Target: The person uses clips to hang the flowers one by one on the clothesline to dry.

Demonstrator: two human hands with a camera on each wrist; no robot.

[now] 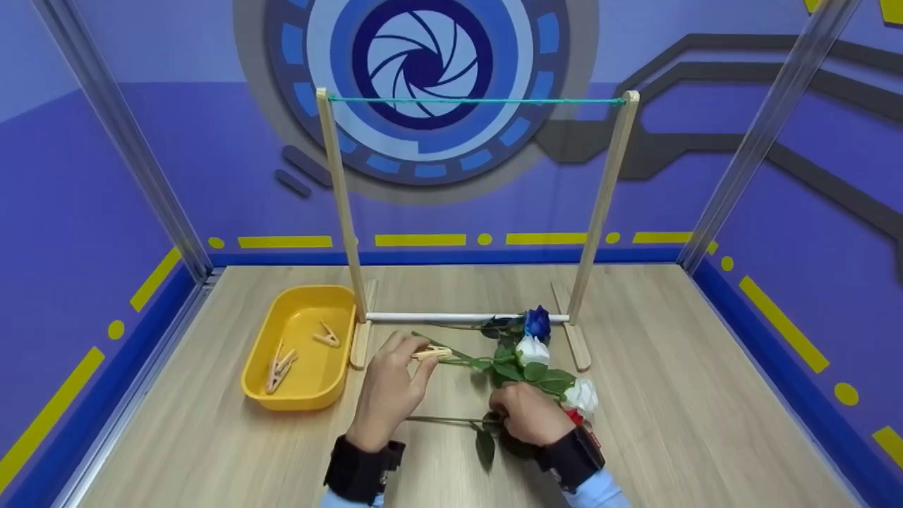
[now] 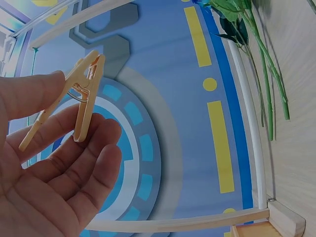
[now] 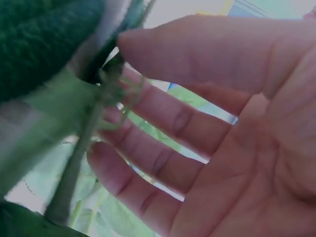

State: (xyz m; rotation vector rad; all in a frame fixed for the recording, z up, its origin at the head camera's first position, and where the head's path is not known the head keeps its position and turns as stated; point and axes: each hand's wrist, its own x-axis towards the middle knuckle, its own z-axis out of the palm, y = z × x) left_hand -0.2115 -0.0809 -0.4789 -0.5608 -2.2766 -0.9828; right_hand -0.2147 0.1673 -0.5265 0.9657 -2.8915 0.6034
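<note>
A pale wooden clothespin (image 1: 434,351) is pinched between the thumb and fingers of my left hand (image 1: 390,388). In the left wrist view the clothespin (image 2: 85,116) stands clear of the table. My right hand (image 1: 532,415) holds a rose by its stem (image 1: 446,420), close under a red bloom (image 1: 575,416) that the hand mostly hides. Seen from the right wrist, thumb and fingertips meet at the green stem (image 3: 74,173), among blurred leaves. Beyond that hand lie two white roses (image 1: 532,351) and a blue rose (image 1: 537,322), their stems pointing left.
A yellow tray (image 1: 257,367) at the left contains several clothespins (image 1: 282,368). Behind the roses stands a wooden frame (image 1: 600,212) with a green string (image 1: 480,101) across its top and a white rod (image 1: 423,317) at its base. Blue-purple panels enclose the table.
</note>
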